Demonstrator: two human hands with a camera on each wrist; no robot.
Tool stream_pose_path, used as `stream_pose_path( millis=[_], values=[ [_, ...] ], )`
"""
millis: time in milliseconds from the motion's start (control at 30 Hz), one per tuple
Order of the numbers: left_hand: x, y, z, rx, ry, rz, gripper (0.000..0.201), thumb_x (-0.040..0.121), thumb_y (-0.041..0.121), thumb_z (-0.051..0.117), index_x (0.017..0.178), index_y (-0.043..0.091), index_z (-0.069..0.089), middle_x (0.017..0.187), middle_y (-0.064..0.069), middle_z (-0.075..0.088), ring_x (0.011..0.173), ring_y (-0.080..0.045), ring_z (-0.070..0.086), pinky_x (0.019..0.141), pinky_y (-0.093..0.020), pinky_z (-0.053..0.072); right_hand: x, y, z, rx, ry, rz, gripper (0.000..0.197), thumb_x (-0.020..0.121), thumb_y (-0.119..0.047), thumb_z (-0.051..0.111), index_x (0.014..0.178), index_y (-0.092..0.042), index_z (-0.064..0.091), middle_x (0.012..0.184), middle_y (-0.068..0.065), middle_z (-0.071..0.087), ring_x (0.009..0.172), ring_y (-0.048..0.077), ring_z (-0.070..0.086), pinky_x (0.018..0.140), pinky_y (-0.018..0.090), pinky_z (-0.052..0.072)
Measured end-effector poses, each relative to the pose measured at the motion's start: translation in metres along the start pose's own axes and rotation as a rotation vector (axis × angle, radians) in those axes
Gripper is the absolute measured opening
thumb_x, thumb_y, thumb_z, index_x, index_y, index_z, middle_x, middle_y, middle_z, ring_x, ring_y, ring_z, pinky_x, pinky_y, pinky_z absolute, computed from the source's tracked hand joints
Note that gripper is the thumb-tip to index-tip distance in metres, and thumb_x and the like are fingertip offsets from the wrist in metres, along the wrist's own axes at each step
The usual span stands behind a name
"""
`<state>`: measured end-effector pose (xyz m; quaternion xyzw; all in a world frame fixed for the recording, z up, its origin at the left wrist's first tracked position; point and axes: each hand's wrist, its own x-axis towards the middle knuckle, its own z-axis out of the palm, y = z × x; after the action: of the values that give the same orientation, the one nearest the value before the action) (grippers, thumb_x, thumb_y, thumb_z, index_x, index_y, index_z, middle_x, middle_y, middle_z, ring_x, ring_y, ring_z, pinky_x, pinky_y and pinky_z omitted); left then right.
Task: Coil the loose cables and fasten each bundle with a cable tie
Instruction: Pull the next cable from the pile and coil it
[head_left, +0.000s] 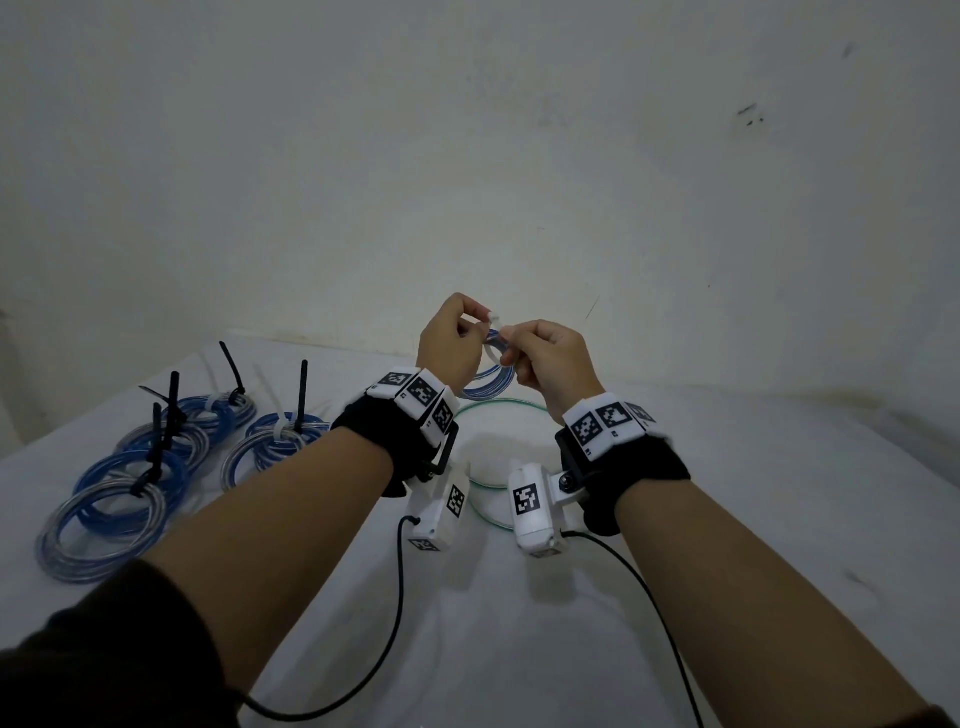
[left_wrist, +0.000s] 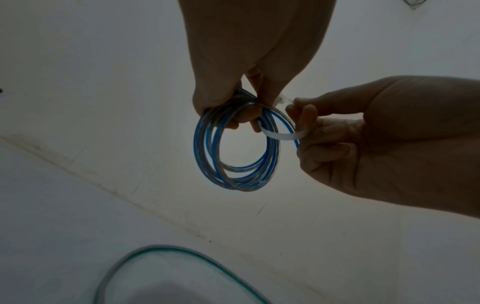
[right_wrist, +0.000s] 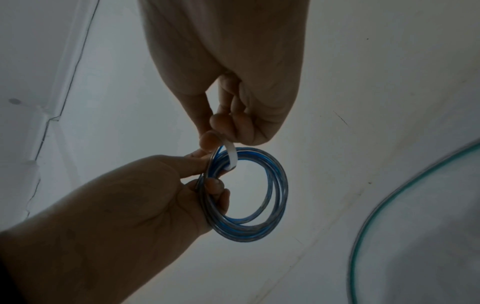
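Both hands raised at frame centre of the head view, close together. Left hand grips a blue-and-clear cable coil, fingers curled round its top. Right hand pinches a white cable tie that loops over the coil's strands.

Head view shows only a sliver of the coil below the knuckles; hands block most of it. The left wrist view shows the full ring hanging from the fingers, the tie strap curving from the coil to the right hand at right of frame. Right wrist view shows the tie running down from the right fingers into the coil's upper edge, with the left hand at lower left of frame clamped on the strands. Whether the tie's tail is through its head: cannot tell.

Left side of the head view: tied blue coils lying on the white table, black tie tails sticking up, some white ties too. A loose green-and-clear cable loops on the table below the hands, partly hidden by the wrist cameras. Black leads trail from the wrist rigs. Behind is a plain whitish wall with scuff marks at upper right.
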<state>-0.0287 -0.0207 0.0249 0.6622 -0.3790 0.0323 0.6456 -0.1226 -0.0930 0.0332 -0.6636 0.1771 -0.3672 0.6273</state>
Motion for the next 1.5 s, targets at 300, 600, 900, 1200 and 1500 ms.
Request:
stream_pose_path(
  millis=[300,600,900,1200,1500],
  values=[
    [0.0,-0.008,-0.002,0.097,-0.003,0.104,0.014,0.088,0.0,0.05,0.084,0.014,0.052,0.071,0.008,0.054,0.067,-0.001,0.053,0.057,-0.003,0.038,0.0,-0.001,0.002,0.04,0.001,0.084,0.02,0.089,-0.006,0.057,0.07,-0.002,0.061,0.054,0.006,0.056,0.04,0.011,0.035,0.043,0.018,0.03],
    [0.001,-0.01,-0.001,0.08,-0.017,0.119,0.015,0.088,-0.001,0.053,0.082,0.013,0.053,0.073,0.012,0.054,0.069,0.002,0.052,0.059,-0.001,0.038,-0.001,-0.001,0.001,0.009,-0.001,0.019,0.01,0.09,-0.011,0.061,0.098,-0.005,0.059,0.06,0.007,0.058,0.043,0.012,0.044,0.045,0.02,0.036],
    [0.001,-0.009,0.002,0.111,-0.061,0.133,0.016,0.087,-0.002,0.053,0.079,0.012,0.053,0.073,0.007,0.056,0.073,-0.013,0.054,0.06,-0.003,0.039,0.0,0.0,0.002,0.02,-0.019,-0.002,0.017,0.091,-0.01,0.059,0.105,-0.002,0.065,0.061,0.008,0.057,0.039,0.007,0.045,0.046,0.019,0.038],
    [0.003,-0.003,0.003,0.142,-0.055,0.134,0.017,0.084,-0.003,0.053,0.083,0.013,0.057,0.08,-0.001,0.061,0.075,-0.014,0.056,0.059,-0.001,0.037,0.001,-0.008,0.001,0.117,-0.033,0.027,0.005,0.092,-0.006,0.056,0.088,-0.008,0.058,0.061,0.006,0.054,0.038,0.007,0.048,0.045,0.018,0.042],
    [0.001,0.002,0.001,0.195,-0.132,0.214,0.015,0.084,-0.004,0.052,0.09,0.005,0.062,0.084,-0.002,0.063,0.07,-0.008,0.057,0.064,-0.008,0.042,0.012,-0.01,0.004,-0.02,0.125,0.036,0.021,0.09,-0.003,0.052,0.073,-0.014,0.052,0.069,0.003,0.054,0.039,0.01,0.042,0.037,0.017,0.035]
  ],
)
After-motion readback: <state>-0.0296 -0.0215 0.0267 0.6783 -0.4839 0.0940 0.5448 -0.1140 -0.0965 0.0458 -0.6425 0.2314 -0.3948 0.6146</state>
